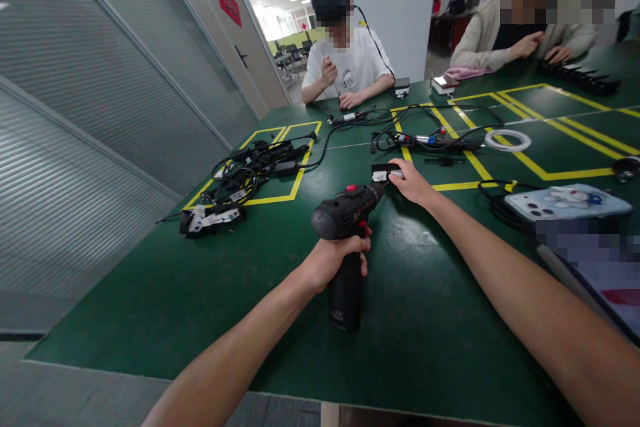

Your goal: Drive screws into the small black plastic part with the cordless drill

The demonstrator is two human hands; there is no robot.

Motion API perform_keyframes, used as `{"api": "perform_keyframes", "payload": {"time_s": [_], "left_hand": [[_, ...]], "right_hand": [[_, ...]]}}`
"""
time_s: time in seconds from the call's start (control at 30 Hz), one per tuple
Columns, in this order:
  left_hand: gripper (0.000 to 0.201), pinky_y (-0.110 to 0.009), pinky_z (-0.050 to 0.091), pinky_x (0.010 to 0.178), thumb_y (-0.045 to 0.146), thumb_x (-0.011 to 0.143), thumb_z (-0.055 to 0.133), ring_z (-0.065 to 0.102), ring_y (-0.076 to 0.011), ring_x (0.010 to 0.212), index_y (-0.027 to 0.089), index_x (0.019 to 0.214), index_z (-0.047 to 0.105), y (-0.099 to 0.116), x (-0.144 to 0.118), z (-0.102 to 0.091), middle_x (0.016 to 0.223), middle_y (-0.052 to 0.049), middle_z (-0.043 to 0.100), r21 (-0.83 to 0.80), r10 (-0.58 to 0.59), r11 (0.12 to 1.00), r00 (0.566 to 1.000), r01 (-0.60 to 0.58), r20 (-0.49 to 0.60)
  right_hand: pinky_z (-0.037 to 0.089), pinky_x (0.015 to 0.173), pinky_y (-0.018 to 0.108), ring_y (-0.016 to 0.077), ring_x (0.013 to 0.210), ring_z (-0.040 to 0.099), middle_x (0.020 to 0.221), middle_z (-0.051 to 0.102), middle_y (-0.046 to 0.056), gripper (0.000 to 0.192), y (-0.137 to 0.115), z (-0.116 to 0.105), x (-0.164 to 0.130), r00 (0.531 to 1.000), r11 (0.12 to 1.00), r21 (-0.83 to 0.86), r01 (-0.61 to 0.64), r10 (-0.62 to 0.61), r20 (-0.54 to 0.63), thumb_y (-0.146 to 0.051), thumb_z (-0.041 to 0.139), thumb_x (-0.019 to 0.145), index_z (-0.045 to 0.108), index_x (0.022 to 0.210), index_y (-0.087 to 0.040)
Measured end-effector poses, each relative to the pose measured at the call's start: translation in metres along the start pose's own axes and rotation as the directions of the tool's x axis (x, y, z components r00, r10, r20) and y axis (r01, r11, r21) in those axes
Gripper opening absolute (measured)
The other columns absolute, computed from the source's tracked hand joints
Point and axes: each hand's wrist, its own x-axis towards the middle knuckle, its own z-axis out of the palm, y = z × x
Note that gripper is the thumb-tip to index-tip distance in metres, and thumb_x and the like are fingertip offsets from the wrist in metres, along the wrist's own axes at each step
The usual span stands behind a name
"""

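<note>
**Drill gripped, part pinched at its nose**

Nearest the camera, the left hand (333,260) is wrapped tight around the grip of a black cordless drill (345,240), held upright above the green table (150,293). Beyond its nose, the right hand (413,181) pinches a small black part (383,173). Drill looks heavy and rigid; its handle is the sound hold.

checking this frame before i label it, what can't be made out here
Head view:
- Drill bit: the tip of the electric screwdriver in the left hand meets a small black part; too small to tell.
- Black part: the right hand covers one end.
- Cable pile: tangled, items indistinct.
- Tablet: blurred, cut off by right edge.
- Phone: front hidden, face down.
</note>
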Motion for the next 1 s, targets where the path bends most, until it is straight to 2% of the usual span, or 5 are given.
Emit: {"api": "perform_keyframes", "payload": {"time_s": [0.33,0.57,1.0], "left_hand": [[0.018,-0.025,0.043,0.053,0.021,0.073,0.061,0.059,-0.0115,0.048,0.015,0.088,0.054,-0.0014,0.001,-0.0018,0.071,0.001,0.055,-0.002,-0.01,1.0,1.0,0.01,-0.002],[0.02,-0.025,0.043,0.054,0.023,0.075,0.062,0.06,-0.0108,0.05,0.014,0.091,0.055,-0.0035,0.0002,-0.0025,0.078,0.001,0.056,0.009,-0.014,1.0,1.0,0.014,-0.014],[0.024,-0.025,0.043,0.052,0.022,0.074,0.061,0.059,-0.011,0.049,0.014,0.095,0.054,-0.0022,0.0005,-0.0009,0.078,0.001,0.055,0.016,0.004,1.0,1.0,-0.005,0.007]], "right_hand": [[0.042,0.103,0.045,0.027,0.116,0.053,0.124,0.051,0.011,0.043,0.0021,0.0006,0.0004,1.0,1.0,0.0,-0.006,0.006,0.007,-0.033,0.05,0.086,0.052,0.127,-0.023],[0.041,0.104,0.047,0.0281,0.12,0.05,0.127,0.05,0.011,0.044,0.0035,-0.0002,0.0014,1.0,1.0,-0.006,0.008,-0.008,0.01,-0.032,0.052,0.085,0.052,0.128,-0.022],[0.041,0.104,0.044,0.0268,0.115,0.052,0.124,0.051,0.011,0.043,-0.0016,0.0,-0.0007,1.0,1.0,0.011,0.0,0.0,-0.003,-0.031,0.049,0.085,0.053,0.127,-0.02]]}}
